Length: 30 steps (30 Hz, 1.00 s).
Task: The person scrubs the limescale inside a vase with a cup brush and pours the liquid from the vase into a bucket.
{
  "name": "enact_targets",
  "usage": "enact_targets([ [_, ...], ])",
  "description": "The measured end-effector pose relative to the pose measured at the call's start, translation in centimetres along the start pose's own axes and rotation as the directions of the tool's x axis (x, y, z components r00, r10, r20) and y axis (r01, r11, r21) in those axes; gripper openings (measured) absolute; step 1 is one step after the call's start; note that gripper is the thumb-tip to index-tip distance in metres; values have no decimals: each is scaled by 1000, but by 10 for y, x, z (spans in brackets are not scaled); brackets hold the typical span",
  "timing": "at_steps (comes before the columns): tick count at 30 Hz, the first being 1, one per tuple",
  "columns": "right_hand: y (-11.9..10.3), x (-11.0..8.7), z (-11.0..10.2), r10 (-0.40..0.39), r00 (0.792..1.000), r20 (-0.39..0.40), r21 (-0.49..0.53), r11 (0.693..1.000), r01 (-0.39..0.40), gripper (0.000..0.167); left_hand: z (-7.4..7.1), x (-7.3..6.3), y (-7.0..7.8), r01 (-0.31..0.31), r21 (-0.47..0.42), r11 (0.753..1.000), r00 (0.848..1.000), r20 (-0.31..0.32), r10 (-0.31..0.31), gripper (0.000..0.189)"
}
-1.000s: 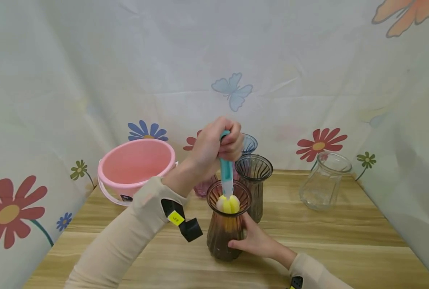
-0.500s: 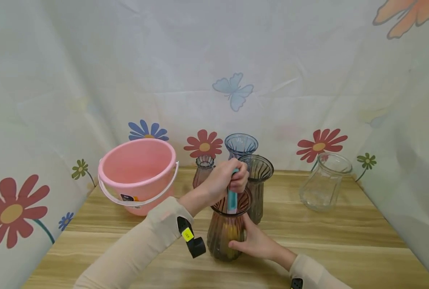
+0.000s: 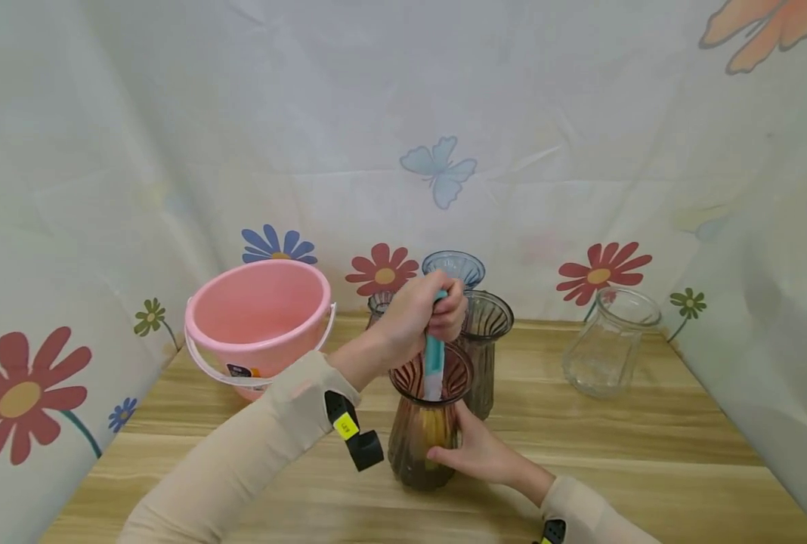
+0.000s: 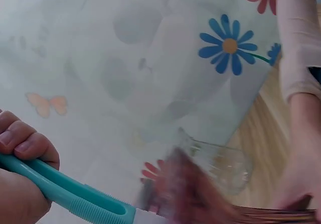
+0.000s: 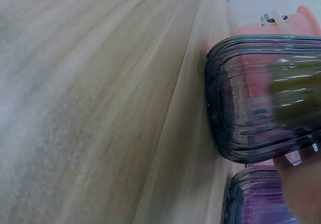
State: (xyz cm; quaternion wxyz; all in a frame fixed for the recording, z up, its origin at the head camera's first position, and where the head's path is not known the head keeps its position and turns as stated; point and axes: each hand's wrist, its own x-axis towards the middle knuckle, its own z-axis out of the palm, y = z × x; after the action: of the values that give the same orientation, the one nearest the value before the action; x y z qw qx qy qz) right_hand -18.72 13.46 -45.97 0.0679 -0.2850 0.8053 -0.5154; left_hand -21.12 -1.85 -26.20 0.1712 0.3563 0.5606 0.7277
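Note:
My left hand (image 3: pixel 420 313) grips the teal handle (image 3: pixel 434 355) of a bottle brush from above, fist wrapped round it. The brush reaches down through the flared mouth of an amber-brown ribbed glass vase (image 3: pixel 413 438). Its yellow sponge head (image 5: pixel 298 91) shows through the glass in the right wrist view, above the vase's thick base. Low on the vase's right side, my right hand (image 3: pixel 485 453) holds it with thumb in front, the other fingers partly hidden behind. In the left wrist view the handle (image 4: pixel 70 191) runs from my fist toward the blurred vase rim.
Close behind stand a grey ribbed vase (image 3: pixel 481 363), a blue one (image 3: pixel 454 266) and a small purplish one (image 3: pixel 378 304), partly hidden by my arm. A pink bucket (image 3: pixel 257 344) with a white handle is at left. A clear glass vase (image 3: pixel 607 351) stands at back right.
My left hand first pushes the brush down, sinking the sponge from the mouth deep into the vase, then draws it up slightly. My right hand stays on the vase.

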Motion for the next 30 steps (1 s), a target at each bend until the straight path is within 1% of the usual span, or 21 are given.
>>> enact_targets([
  [4, 0, 2, 1, 10, 1000, -23, -14, 1000, -11, 88, 1, 7, 30, -31, -28, 999, 999, -37, 30, 35],
  [8, -2, 3, 1, 16, 999, -35, -16, 1000, -17, 87, 2, 11, 55, -40, -39, 998, 997, -70, 37, 34],
  [11, -3, 4, 2, 6, 999, -47, -20, 1000, -7, 86, 3, 12, 67, -52, -17, 999, 995, -81, 50, 35],
  [16, -1, 4, 5, 10, 998, -55, -45, 999, -12, 89, 5, 15, 80, -56, -1, 998, 994, -92, 56, 35],
  [19, 0, 3, 6, 7, 999, -46, -46, 999, -10, 91, 8, 15, 95, -60, -8, 998, 994, -92, 59, 37],
  [21, 0, 3, 7, -3, 999, -42, -43, 999, 1, 92, 11, 16, 112, -87, -15, 996, 992, -93, 86, 38],
  [23, -1, 2, 7, -7, 999, -42, -34, 999, 6, 94, 14, 16, 133, -144, -30, 989, 986, -89, 141, 39],
  [25, -2, 2, 7, -9, 999, -45, -40, 999, 8, 95, 15, 15, 154, -213, -31, 977, 974, -84, 209, 41],
  [27, -2, 2, 7, -11, 999, -49, -50, 999, 9, 96, 16, 12, 171, -265, -18, 964, 961, -82, 263, 43],
  [28, -2, 1, 6, -10, 999, -52, -57, 998, 7, 96, 16, 11, 177, -280, 6, 960, 957, -81, 279, 44],
  [29, -2, 1, 6, -12, 998, -56, -63, 998, 9, 95, 15, 9, 181, -281, 36, 959, 956, -80, 283, 44],
  [30, -2, 1, 6, -15, 998, -60, -67, 998, 11, 95, 14, 7, 183, -270, 68, 960, 957, -86, 275, 45],
])
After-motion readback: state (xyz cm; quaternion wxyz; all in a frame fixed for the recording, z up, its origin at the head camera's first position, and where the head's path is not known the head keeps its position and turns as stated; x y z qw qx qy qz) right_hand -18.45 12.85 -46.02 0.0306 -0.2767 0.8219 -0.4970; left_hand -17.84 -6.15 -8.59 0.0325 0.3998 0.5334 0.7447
